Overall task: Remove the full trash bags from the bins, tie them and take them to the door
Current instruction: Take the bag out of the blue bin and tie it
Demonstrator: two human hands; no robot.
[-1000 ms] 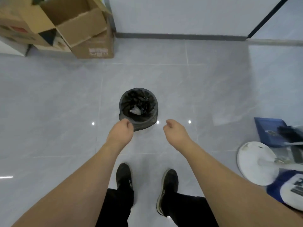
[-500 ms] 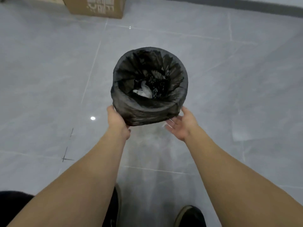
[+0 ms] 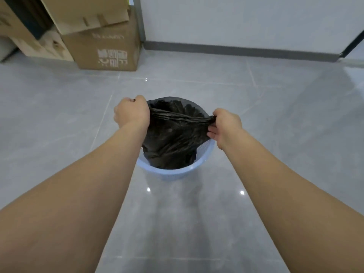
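The black trash bag (image 3: 173,142) is gathered shut at the top, so its contents are hidden, and it covers most of the inside of the blue bin (image 3: 177,173). The left hand (image 3: 131,113) shows only its back, fingers curled out of sight. The cardboard boxes (image 3: 107,50) are cut off by the top and left edges, their white print too blurred to read

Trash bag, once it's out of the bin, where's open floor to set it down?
Both hands, left hand and right hand, grip the black trash bag in the blue bin. Bare tile lies right of the bin toward the wall baseboard, and also left of the bin. The far left corner is crowded with cardboard boxes.
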